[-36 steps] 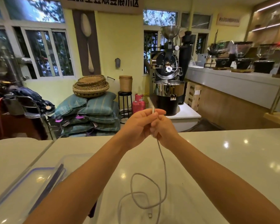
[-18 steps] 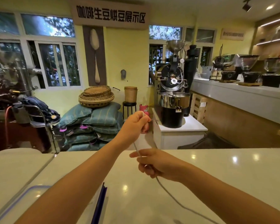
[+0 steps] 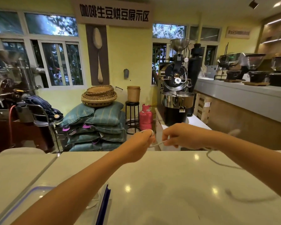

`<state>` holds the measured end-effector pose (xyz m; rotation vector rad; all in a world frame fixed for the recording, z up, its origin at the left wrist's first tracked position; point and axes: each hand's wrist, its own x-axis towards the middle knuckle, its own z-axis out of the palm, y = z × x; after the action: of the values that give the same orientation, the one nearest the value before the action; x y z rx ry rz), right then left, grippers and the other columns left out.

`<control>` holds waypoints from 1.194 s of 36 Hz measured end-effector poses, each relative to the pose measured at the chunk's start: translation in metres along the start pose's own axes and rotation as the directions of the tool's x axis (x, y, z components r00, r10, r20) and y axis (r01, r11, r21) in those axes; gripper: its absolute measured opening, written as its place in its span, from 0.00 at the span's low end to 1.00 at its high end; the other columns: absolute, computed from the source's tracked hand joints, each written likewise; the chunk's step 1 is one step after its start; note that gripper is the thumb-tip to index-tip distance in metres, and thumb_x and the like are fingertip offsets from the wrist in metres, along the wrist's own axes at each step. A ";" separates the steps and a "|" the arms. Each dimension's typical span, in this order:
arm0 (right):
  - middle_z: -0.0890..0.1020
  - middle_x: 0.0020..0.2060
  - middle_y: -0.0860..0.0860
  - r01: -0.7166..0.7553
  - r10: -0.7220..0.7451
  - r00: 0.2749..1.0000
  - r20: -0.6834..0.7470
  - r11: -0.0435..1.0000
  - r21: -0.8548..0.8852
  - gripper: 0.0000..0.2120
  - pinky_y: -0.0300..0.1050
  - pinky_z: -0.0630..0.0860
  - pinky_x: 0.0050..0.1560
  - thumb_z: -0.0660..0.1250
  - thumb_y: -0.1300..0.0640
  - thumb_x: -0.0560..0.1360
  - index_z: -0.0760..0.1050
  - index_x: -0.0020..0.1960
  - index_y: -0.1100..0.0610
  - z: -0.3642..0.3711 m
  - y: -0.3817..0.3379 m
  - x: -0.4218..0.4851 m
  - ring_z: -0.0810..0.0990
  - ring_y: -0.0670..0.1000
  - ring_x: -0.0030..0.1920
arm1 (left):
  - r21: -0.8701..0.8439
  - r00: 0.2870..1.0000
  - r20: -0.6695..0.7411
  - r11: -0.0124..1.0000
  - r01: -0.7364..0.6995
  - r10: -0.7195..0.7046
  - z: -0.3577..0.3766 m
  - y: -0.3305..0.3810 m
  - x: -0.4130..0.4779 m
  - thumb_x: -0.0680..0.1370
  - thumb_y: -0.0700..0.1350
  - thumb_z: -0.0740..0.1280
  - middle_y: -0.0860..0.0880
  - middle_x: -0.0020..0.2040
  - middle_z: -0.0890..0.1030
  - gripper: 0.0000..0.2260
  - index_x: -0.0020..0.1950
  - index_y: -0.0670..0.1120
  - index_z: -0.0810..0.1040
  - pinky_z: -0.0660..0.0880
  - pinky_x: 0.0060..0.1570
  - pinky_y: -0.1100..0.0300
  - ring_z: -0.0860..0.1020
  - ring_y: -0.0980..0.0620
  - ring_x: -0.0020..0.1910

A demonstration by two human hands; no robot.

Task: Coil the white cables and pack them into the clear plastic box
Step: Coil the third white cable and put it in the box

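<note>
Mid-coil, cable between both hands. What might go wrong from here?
1. The cable has a free tail swinging, blurred, over the counter; it may kink or snag as it is drawn in.
2. The left hand holds only a small first loop, and the right hand pinches the strand; a slip would likely undo it.
3. The box lies under the left forearm, which might nudge it.

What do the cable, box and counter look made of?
Cable: white, matte, bends into a loop freely, so likely a soft plastic or rubber jacket.
Box: see-through plastic, it seems, with a blue rim.
Counter: pale and glossy, mirroring the ceiling lights; polished stone or a look-alike, cannot tell which.
</note>
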<state>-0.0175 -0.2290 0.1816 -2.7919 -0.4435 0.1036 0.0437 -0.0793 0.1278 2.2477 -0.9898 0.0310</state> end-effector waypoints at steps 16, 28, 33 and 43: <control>0.80 0.34 0.55 0.222 -0.075 0.904 -0.421 0.924 0.312 0.04 0.28 0.72 0.35 0.66 0.62 0.71 0.80 0.41 0.60 -0.023 0.027 0.013 0.75 0.49 0.34 | -0.618 0.992 0.039 0.783 -0.071 0.121 0.004 0.025 -0.020 0.81 0.40 0.48 0.56 0.26 0.69 0.16 0.39 0.45 0.72 0.65 0.30 0.69 0.66 0.61 0.26; 0.68 0.25 0.53 0.253 0.084 0.960 -0.267 0.149 0.956 0.11 0.38 0.65 0.29 0.54 0.66 0.72 0.68 0.32 0.58 0.057 0.004 0.041 0.67 0.48 0.27 | -0.789 0.992 -0.009 0.608 -0.082 0.123 -0.010 0.047 -0.019 0.80 0.42 0.51 0.55 0.24 0.70 0.15 0.35 0.45 0.70 0.64 0.31 0.64 0.67 0.57 0.27; 0.66 0.28 0.50 0.101 0.154 0.982 -0.109 0.056 0.993 0.11 0.37 0.61 0.28 0.54 0.53 0.78 0.67 0.39 0.56 0.082 -0.016 0.049 0.64 0.44 0.27 | -0.697 0.989 -0.113 0.703 -0.145 0.093 -0.014 0.044 -0.010 0.79 0.42 0.55 0.55 0.25 0.72 0.14 0.35 0.47 0.72 0.68 0.30 0.70 0.70 0.58 0.26; 0.70 0.29 0.49 -0.037 0.080 0.997 0.010 0.351 0.936 0.10 0.36 0.59 0.30 0.56 0.57 0.78 0.75 0.43 0.53 0.074 -0.025 0.018 0.64 0.44 0.27 | -0.327 0.957 -0.234 0.914 -0.241 0.169 -0.025 0.027 0.000 0.78 0.38 0.59 0.52 0.33 0.76 0.13 0.34 0.49 0.70 0.74 0.38 0.70 0.76 0.60 0.32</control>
<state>-0.0166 -0.1795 0.1184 -1.6112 -0.1548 0.2354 0.0312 -0.0777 0.1625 1.7694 -1.0274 0.1585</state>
